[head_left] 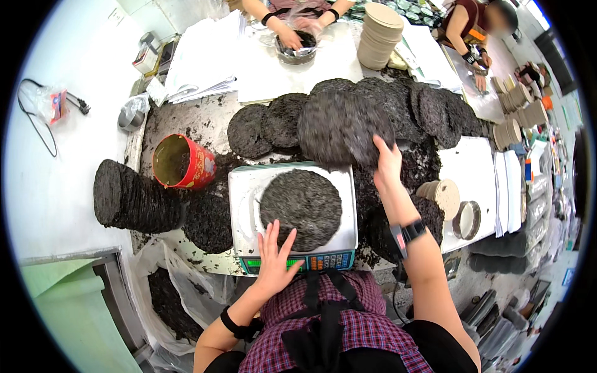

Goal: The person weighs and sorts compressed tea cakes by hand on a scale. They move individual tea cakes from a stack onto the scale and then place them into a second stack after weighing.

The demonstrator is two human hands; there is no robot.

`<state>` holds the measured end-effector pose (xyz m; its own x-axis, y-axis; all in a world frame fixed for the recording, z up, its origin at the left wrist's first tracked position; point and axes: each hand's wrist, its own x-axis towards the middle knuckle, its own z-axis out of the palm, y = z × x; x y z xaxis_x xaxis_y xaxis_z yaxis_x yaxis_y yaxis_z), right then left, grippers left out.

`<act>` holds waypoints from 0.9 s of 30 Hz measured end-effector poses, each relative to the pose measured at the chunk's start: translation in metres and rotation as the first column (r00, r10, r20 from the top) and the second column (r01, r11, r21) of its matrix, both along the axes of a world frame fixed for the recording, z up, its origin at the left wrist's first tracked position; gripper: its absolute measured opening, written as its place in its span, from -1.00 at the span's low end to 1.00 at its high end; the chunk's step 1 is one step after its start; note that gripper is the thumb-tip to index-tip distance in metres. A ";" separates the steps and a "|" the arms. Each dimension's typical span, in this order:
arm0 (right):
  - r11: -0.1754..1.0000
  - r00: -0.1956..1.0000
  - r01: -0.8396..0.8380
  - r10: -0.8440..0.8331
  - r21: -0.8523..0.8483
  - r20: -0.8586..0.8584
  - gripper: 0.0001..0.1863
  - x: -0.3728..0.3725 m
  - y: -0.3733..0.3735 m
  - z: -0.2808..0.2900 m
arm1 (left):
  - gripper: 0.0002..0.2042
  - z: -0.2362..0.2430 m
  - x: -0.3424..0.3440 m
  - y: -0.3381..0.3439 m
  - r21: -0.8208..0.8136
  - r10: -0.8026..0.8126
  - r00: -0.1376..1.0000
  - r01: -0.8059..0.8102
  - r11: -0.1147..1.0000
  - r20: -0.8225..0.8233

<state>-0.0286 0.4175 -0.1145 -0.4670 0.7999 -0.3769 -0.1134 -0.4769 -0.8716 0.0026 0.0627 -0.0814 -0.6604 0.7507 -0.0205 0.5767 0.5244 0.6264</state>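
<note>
A dark, rough round cake [300, 208] lies on the white pan [242, 205] of a digital scale. My left hand [277, 258] rests at the cake's lower left edge, fingers spread. My right hand [387, 165] grips the right edge of a second dark cake [336, 127], blurred and raised beyond the scale. Several similar cakes [249, 129] lie in a row behind it. A tall pile of cakes [124, 193] stands at the left, beside a red can [186, 161].
Two co-workers' hands [289, 37] [479, 78] work at the back and back right. Paper stacks [199, 53], board rounds [379, 31] and a metal ring [466, 221] are on the table. An open plastic bag [155, 261] with dark material sits below left.
</note>
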 end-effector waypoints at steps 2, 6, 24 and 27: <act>0.994 0.998 0.034 -0.027 -0.100 0.062 -0.59 -0.037 0.018 -0.005 | -0.22 -0.002 -0.005 -0.004 -0.013 0.032 0.999 -0.033 0.999 -0.037; 0.979 0.984 -0.059 0.025 -0.195 -0.175 -0.62 -0.038 0.036 -0.022 | -0.28 -0.028 -0.053 -0.060 0.059 0.412 0.909 -0.408 0.911 -0.061; 0.802 0.822 -0.524 0.391 0.285 0.414 -0.39 0.090 -0.128 0.014 | -0.01 -0.198 -0.113 -0.171 -0.275 0.921 0.229 -0.951 0.143 -0.314; 0.484 0.709 -0.637 0.063 0.600 0.702 -0.39 0.118 -0.100 -0.046 | -0.02 -0.194 -0.114 -0.174 -0.303 0.922 0.235 -0.943 0.139 -0.308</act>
